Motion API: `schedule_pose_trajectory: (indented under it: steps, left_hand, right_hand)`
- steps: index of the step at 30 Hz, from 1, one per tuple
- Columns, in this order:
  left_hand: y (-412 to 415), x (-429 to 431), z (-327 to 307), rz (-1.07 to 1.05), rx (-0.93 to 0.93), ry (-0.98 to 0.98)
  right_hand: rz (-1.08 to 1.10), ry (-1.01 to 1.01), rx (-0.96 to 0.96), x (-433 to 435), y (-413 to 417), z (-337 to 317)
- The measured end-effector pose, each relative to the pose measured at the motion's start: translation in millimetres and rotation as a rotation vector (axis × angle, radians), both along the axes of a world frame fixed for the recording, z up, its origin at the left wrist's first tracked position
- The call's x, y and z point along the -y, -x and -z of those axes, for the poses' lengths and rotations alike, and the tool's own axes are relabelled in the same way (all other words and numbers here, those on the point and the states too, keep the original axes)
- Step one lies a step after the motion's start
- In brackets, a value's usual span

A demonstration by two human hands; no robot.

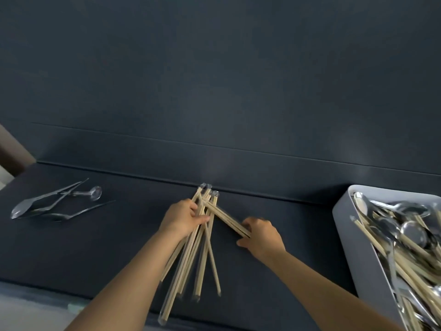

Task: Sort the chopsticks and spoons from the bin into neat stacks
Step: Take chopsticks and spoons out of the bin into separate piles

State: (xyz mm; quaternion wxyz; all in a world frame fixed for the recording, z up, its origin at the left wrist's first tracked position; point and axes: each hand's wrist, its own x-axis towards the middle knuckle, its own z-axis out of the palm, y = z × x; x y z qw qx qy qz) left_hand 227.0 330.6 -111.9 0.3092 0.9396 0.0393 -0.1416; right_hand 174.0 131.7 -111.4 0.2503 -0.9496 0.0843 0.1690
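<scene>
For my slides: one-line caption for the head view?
Left hand and right hand hold pale wooden chopsticks on dark counter, between steel spoons and white bin.

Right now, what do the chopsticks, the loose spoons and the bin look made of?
Chopsticks: pale tan, matte, so probably bamboo or wood; glints at the ends hint at clear wrappers. Spoons: mirror-bright reflections, likely polished steel. Bin: flat grey, smooth rounded wall, probably plastic.

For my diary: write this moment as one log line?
left hand: grips chopstick bundle | right hand: pinches slanted chopsticks | spoons: left | bin: right
</scene>
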Motion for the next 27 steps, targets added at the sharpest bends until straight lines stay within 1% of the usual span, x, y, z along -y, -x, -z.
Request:
schedule_pose_trajectory:
  steps: [3,9,14,19,23,27]
  left_hand:
    - [-2.7,-0.7,2.4,0.002,0.045,-0.055]
    - [-6.5,18.6,-12.0,0.063,0.169,-0.013]
    - [-0.4,72.3,-38.0,0.19,0.261,0.037]
    - [22.5,144.8,-67.1,0.322,0.344,0.133]
    - [51.7,200.5,-79.2,0.447,0.374,0.152]
    - [75.7,249.2,-83.0,0.548,0.355,0.116]
  right_hand:
    - [-0.031,0.02,0.057,3.9,-1.4,-1.9]
    - [-0.056,0.051,0.173,25.4,-1.8,-34.7]
    - [-0.045,0.088,0.322,69.3,9.1,-80.8]
    - [0.021,0.149,0.44,139.4,36.7,-120.4]
    - [0.12,0.17,0.423,201.1,66.9,-129.5]
    - [0.194,0.215,0.361,262.0,87.7,-118.2]
